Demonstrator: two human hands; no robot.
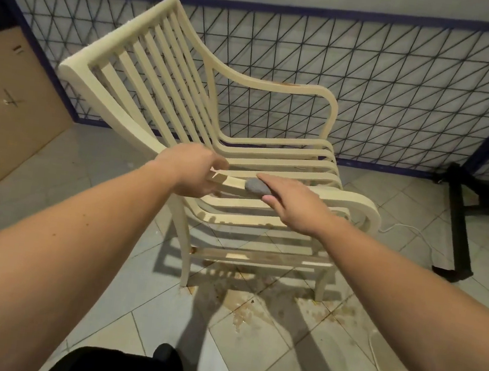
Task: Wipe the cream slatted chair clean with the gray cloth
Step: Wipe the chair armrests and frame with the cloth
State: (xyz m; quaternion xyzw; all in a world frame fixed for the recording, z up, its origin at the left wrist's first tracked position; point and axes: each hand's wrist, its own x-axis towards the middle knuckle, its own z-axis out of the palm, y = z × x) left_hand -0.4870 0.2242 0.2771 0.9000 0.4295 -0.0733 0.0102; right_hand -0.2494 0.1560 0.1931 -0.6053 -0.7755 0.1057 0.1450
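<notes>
The cream slatted chair (147, 59) stands on the tiled floor, turned side-on, its back at the left and its seat slats running right. My left hand (191, 169) grips the near armrest where it meets the back post. My right hand (293, 203) lies flat on that same armrest (355, 199), pressing a small bunched gray cloth (256, 186) under its fingers. Only the left end of the cloth shows; the rest is hidden beneath my palm.
A dark mesh fence (372, 87) runs behind the chair. A brown board (9, 107) leans at the left. A black metal frame (461, 218) lies on the floor at the right, with a white cable (379, 356) trailing nearby. Brown stains (249, 309) mark the tiles under the chair.
</notes>
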